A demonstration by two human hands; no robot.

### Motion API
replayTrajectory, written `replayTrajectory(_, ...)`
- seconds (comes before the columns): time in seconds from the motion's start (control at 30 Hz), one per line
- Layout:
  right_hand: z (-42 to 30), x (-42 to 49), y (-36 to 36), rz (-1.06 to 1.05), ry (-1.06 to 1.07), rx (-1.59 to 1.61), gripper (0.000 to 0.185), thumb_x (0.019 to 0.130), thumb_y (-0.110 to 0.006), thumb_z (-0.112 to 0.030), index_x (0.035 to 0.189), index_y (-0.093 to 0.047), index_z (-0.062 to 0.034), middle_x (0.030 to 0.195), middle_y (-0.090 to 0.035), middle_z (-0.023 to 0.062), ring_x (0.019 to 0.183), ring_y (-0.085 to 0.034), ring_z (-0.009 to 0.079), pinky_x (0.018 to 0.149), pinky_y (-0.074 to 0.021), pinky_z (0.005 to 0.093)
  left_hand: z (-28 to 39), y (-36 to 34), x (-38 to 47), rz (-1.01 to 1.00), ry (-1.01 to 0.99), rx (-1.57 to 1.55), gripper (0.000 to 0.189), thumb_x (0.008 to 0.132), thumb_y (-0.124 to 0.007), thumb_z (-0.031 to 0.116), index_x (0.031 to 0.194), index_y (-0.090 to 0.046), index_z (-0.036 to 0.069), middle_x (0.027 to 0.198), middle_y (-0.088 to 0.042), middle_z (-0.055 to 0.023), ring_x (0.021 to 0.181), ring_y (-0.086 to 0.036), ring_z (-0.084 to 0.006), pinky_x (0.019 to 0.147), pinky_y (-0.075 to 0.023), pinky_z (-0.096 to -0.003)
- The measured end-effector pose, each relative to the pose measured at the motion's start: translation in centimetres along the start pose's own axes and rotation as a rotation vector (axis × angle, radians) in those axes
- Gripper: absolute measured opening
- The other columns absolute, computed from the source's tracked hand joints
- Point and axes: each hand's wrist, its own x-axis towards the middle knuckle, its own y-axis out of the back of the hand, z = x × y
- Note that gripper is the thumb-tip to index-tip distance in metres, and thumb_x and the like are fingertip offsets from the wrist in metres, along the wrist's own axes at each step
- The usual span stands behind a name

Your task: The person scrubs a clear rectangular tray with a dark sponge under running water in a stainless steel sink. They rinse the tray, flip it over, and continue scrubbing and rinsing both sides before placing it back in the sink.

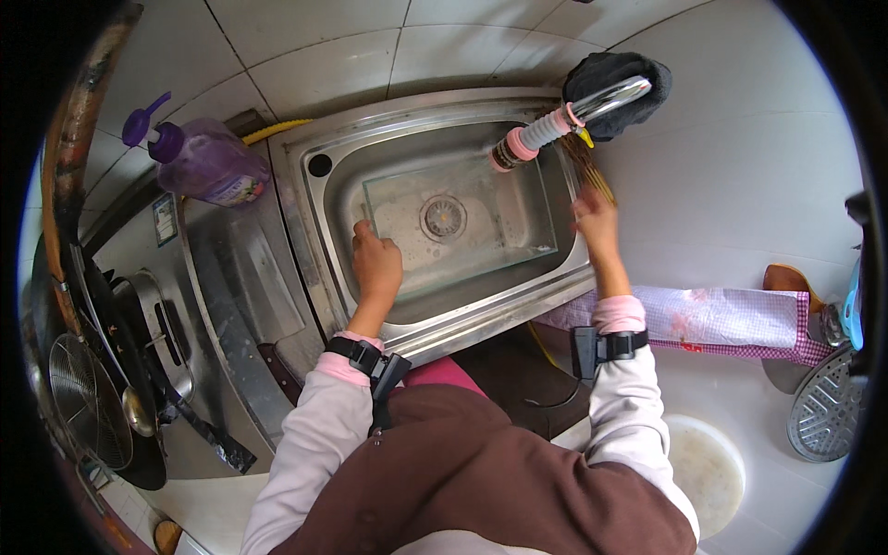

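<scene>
A clear glass pane (pixel 479 243) with greenish edges lies tilted in a stainless steel sink (pixel 444 316), over the drain strainer. My left hand (pixel 377 260) grips the pane's left edge. At the sink's right rim, my right hand (pixel 596 218) is slightly blurred beside a bundle of thin bristles or sticks (pixel 590 170); whether it holds them cannot be told. A chrome faucet (pixel 614 97) with a pink and grey extension nozzle (pixel 524 146) points down over the pane, and water seems to spray from it. A dark grey cloth (pixel 624 114) hangs behind the faucet.
Left of the sink stand a purple pump bottle (pixel 215 166) and a cleaver (pixel 277 368). A gas stove (pixel 159 333), a wire skimmer (pixel 90 402) and a black pan lie farther left. At right are a checked cloth cover (pixel 694 319), a metal steamer plate (pixel 822 409) and a round white board (pixel 704 472).
</scene>
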Motion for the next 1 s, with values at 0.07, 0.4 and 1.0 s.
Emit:
replayTrajectory(0.07,-5.2,0.7,3.2,0.071,0.000,0.474,0.063,0.085,-0.066,-0.021,0.138,-0.034,-0.0062,0.119,-0.055,0.0143,0.109,-0.055,0.0309,0.084,-0.0519,0.0462,0.1,0.1,0.0,0.003,0.002,0.000,0.039,0.081,-0.048,0.007,0.118,-0.041,-0.001,0.111,-0.054,-0.0297,0.097,-0.056,-0.0464,0.084,-0.0444,-0.0510)
replayTrajectory(0.4,-19.0,1.5,7.3,0.117,0.257,0.915,0.038,0.090,-0.059,-0.011,0.123,-0.042,-0.0017,0.114,-0.054,0.0172,0.106,-0.054,0.0307,0.093,-0.0472,0.0535,0.3,0.2,0.1,-0.004,0.022,0.025,0.037,0.080,-0.050,0.009,0.115,-0.043,0.000,0.106,-0.057,-0.0294,0.094,-0.058,-0.0463,0.082,-0.0453,-0.0508)
replayTrajectory(1.0,-7.8,-6.7,-0.3,-0.363,-0.213,0.781,0.055,0.090,-0.057,-0.020,0.137,-0.034,-0.0033,0.128,-0.048,0.0152,0.117,-0.050,0.0290,0.089,-0.0476,0.0494,0.3,0.1,0.0,0.025,0.004,-0.005,0.038,0.079,-0.050,0.007,0.115,-0.042,-0.001,0.107,-0.056,-0.0282,0.094,-0.057,-0.0451,0.081,-0.0458,-0.0502)
